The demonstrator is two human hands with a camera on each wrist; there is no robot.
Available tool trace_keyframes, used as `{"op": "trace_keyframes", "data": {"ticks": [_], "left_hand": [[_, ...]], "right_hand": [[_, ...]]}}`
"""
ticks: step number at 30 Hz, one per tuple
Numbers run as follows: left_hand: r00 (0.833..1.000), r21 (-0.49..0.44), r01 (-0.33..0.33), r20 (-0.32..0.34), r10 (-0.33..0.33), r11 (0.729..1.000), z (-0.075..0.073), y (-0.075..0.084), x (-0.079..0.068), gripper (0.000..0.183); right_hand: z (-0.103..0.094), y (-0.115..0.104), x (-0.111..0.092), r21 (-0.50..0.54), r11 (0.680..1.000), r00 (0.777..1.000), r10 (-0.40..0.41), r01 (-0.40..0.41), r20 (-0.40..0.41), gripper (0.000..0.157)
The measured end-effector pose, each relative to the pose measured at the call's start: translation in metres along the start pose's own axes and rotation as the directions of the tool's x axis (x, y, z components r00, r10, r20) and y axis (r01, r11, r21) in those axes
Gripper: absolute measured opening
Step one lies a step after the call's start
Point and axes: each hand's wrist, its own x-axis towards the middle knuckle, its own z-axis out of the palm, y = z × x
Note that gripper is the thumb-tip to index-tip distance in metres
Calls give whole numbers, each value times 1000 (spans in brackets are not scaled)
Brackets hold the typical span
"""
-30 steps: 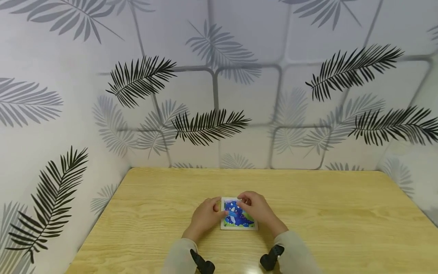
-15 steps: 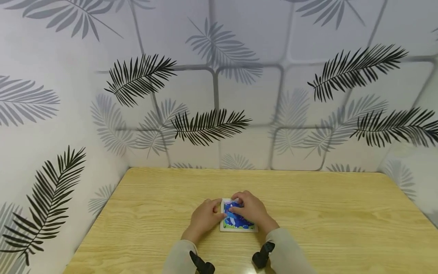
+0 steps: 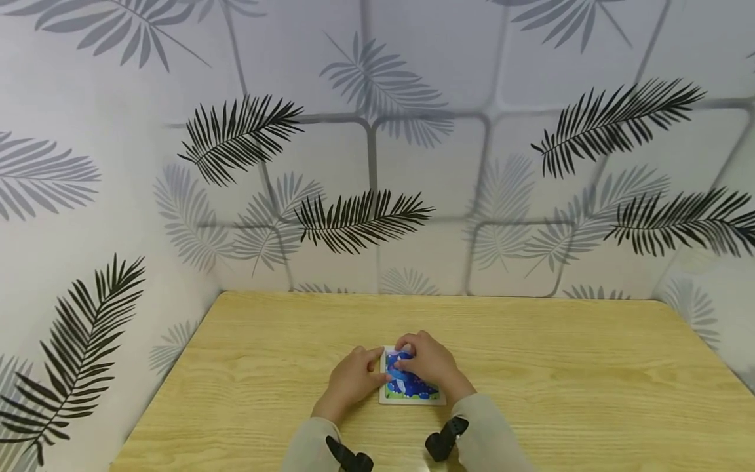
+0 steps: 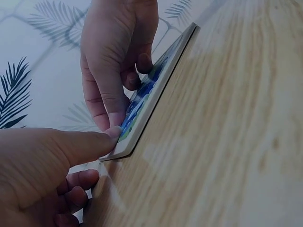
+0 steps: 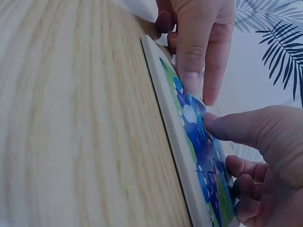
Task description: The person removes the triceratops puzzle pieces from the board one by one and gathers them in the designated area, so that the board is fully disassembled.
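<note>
By the thumb and forefinger of the left hand [image 3: 352,377], the left side of a pale frame [image 3: 413,402] is being held, while the blue-and-green picture [image 3: 420,388] inside is being touched by the thumb of the right hand [image 3: 432,359], its forefinger narrowly apart; whether anything is being pinched there cannot be told. Beneath the fingers the frame is being borne by a wood-grained table [image 3: 560,380], backed well beyond them by a leaf-patterned wall [image 3: 425,170]. The picture is being partly covered by the right fingers.

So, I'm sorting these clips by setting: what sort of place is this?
Probably an indoor corner set up for recording: a wood-grain table stands before leaf-patterned walls, and there are black wrist cameras.
</note>
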Motion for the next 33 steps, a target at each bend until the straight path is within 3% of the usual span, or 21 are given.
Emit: {"op": "trace_keyframes", "data": {"ticks": [15,27,33], "left_hand": [[1000,-22,-14,-8,14,1000,-1,0,-1,60],[1000,-53,-9,6,9,999,-5,2,-3,59],[1000,-37,-5,10,5,999,-5,2,-3,59]], "right_hand": [[-1,-2,-1,34,999,1000,9,-8,-17,21],[2,3,5,120,989,992,100,-90,-78,4],[5,1,5,44,995,988,98,-93,-121,13]]}}
